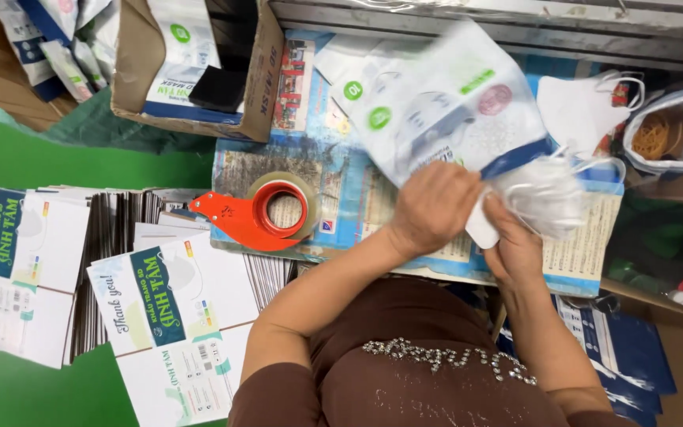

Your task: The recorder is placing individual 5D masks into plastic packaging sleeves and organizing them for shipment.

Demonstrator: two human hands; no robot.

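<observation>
Both hands held work just right of the orange tape dispenser [258,213]: my left hand [430,207] gripped a slippery, light plastic pouch [444,103] — my right hand [513,241] pinched soft white masks [543,194] at its mouth.

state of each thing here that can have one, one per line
mask pouch: held by left hand, blurred
white masks: bunched at the pouch mouth, gripped by right hand
tape dispenser: lying flat, untouched
cardboard box: open
flat cartons: unfolded, stacked
</observation>
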